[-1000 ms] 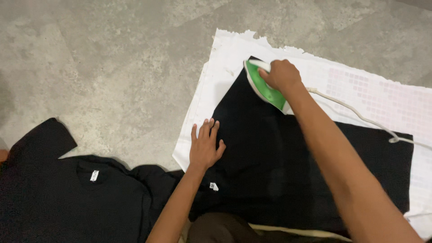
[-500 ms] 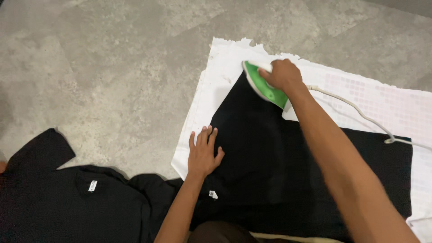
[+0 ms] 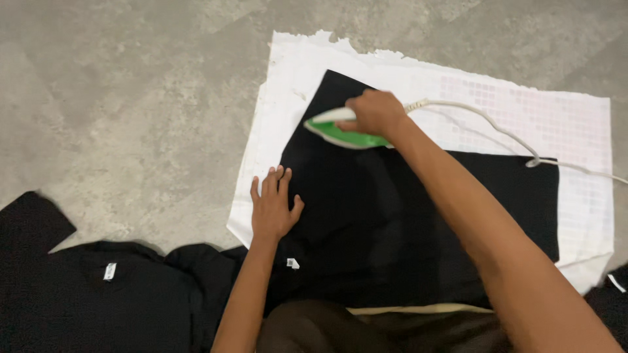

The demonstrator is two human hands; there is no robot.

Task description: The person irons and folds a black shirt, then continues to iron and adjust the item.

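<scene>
Right hand: the right hand (image 3: 374,112) is clenched round the handle of one iron (image 3: 341,129), gripping it from above.
Iron: a single green and white iron, lying flat on the upper left part of the black garment (image 3: 392,222), nose pointing left.
Cord: one white cord (image 3: 497,127) runs from the back of the iron, right across the white cloth (image 3: 575,131), and off the right edge of the frame.
Left hand: the left hand (image 3: 273,208) lies flat with fingers spread, palm down, holding nothing; it presses on the left edge of the black garment, fingertips reaching onto the white cloth.
Black garment: one, spread flat over the white cloth, with a small white tag (image 3: 292,263) at its lower left edge just below the left hand.
White cloth: one, laid straight on the floor (image 3: 131,98), its top edge ragged, a faint pink checked patch on its right half.
Other clothing: a second black garment (image 3: 98,294) lies crumpled on the floor at lower left, well apart from the iron, showing one white label (image 3: 109,270) of its own.
Floor: grey mottled concrete all round.
Count: two hands, one iron, one cord, one cloth, two black garments clearly in view.
</scene>
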